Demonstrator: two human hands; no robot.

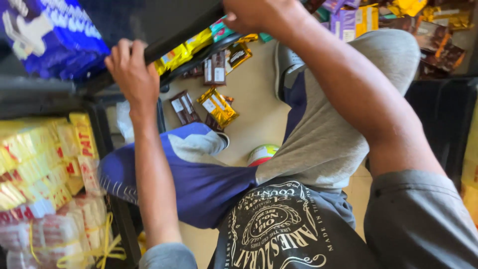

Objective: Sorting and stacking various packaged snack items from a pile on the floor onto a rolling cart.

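My left hand (132,69) is closed around the edge of a black shelf board (169,42) that runs diagonally across the top of the view. Further along the same board, at the top centre, my right hand (254,14) also grips its edge. A large blue-and-white package (47,35) rests on the board at the top left. Several yellow snack packets (181,52) show just under the board's edge. My bent knees, in blue and grey shorts (318,134), are below my arms.
Brown and gold chocolate packets (216,105) lie scattered on the beige floor, with more purple, gold and brown packs (423,30) at the top right. A black rack on the left holds stacked yellow and red biscuit packs (40,169). A round tin (262,153) sits between my knees.
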